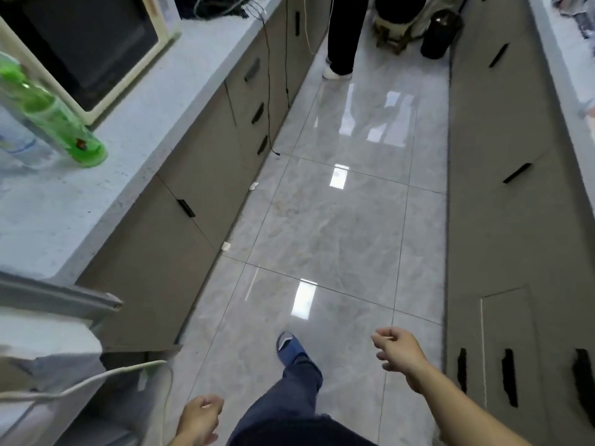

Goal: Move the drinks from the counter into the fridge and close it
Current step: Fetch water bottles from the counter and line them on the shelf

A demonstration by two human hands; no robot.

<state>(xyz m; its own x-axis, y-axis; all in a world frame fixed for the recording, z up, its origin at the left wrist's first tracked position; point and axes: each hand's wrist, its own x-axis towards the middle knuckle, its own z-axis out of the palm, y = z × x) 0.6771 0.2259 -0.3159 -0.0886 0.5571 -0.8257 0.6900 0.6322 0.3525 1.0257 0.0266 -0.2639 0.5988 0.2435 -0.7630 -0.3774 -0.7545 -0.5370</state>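
Note:
A green plastic bottle (54, 117) stands on the pale counter (80, 194) at the far left, in front of a microwave. Beside it, at the frame's left edge, is a clear bottle with a blue label (13, 136). The grey top corner of the fridge (58, 300) shows at the lower left, with a white cable running over it. My left hand (199, 420) hangs low near my leg, fingers loosely curled, holding nothing. My right hand (399, 352) is out over the floor, fingers loosely curled and empty. Both hands are far from the bottles.
A cream-framed microwave (87, 43) sits at the back of the counter. Grey cabinets line both sides of a glossy tiled aisle (338, 220). Another person's legs (344, 37) and a black bin (439, 33) stand at the far end. Cables hang off the counter edge.

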